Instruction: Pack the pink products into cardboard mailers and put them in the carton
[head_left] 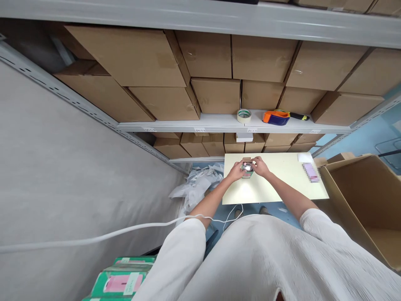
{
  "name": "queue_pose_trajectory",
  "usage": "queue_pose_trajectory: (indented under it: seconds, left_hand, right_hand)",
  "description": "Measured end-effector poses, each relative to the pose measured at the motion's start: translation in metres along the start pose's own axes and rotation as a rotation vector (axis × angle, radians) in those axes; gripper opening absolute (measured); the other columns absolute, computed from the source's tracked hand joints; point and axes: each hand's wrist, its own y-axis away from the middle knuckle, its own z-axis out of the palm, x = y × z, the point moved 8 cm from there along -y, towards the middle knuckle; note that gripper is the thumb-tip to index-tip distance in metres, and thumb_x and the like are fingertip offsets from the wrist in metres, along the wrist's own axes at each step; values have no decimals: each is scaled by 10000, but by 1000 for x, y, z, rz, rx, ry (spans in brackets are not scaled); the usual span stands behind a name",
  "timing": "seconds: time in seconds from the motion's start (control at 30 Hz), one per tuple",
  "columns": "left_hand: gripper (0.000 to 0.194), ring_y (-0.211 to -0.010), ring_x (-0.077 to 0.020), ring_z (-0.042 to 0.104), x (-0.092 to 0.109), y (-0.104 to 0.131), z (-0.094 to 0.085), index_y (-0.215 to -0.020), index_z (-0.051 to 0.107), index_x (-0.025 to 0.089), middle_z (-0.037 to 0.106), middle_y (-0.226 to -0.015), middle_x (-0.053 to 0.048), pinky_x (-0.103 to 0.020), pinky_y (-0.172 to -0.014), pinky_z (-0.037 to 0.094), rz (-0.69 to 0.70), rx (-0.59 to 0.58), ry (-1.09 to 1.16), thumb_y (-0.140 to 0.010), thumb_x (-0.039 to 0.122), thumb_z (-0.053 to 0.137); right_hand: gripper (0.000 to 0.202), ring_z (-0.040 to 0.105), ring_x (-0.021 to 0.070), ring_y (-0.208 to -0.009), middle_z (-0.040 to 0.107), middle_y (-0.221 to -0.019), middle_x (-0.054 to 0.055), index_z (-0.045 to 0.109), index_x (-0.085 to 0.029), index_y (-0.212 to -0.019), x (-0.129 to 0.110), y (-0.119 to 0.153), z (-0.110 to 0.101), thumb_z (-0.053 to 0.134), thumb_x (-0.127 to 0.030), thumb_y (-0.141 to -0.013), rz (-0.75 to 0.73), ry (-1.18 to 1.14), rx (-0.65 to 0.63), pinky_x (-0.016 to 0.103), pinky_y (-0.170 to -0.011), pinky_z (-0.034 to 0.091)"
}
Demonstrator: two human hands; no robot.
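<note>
A small open-topped box point(247, 174) with green and pink on its side stands on the pale yellow tabletop point(272, 188). Something shiny and silver point(247, 166) shows in its opening; its kind cannot be made out. My left hand point(237, 170) is closed on the box's left side, with the thumb near the opening. From the right, my right hand point(260, 166) grips the box's upper edge with bent fingers. A raised cardboard flap shows at the far side of the box, between the hands.
Shelves behind hold cardboard boxes point(216, 95), a tape roll point(244, 116) and an orange and blue tape dispenser point(276, 117). A blurred purple item point(311, 172) lies on the table's right. Beside it stands a large open carton point(354, 188). A white cable point(125, 230) crosses my left forearm.
</note>
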Motion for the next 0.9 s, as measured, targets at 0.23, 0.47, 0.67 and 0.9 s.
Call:
queue_pose_trajectory:
  seconds: [0.23, 0.47, 0.67, 0.9]
  left_hand:
    - [859, -1342, -318, 655, 12, 3, -11, -1580, 548, 250, 507, -1631, -142, -413, -1161, 525, 98, 41, -183, -774, 126, 816]
    - [776, -1484, -294, 575, 17, 3, -10, -1537, 605, 261, 598, -1617, -71, -390, -1250, 466, 160, 5, -145, -808, 47, 759]
    - [837, -1415, -301, 640, 12, -1, -9, -1581, 579, 228, 552, -1662, -108, -401, -1232, 493, 113, -4, -154, -787, 59, 779]
    - [836, -1313, -302, 692, 18, 3, -9, -1571, 581, 238, 598, -1611, -98, -404, -1173, 532, 131, -22, -170, -779, 101, 808]
  right_hand:
    - [120, 618, 308, -1159, 684, -1250, 133, 744, -218, -1070, -37, 8, 4, 670, -221, -975, -186, 252, -76, 395, -972, 514]
    - [322, 641, 347, -1212, 772, -1250, 164, 751, -195, -1259, -56, 1, 0, 710, -368, -991, -171, 502, -174, 414, -996, 462]
    - [331, 643, 349, -1250, 801, -1208, 190, 725, -159, -1296, -67, -1, 10, 632, -310, -1016, -141, 623, -207, 415, -999, 435]
    - [416, 640, 350, -1242, 800, -1199, 191, 672, -134, -1314, -65, -5, 15, 725, -335, -953, -99, 629, -213, 398, -984, 435]
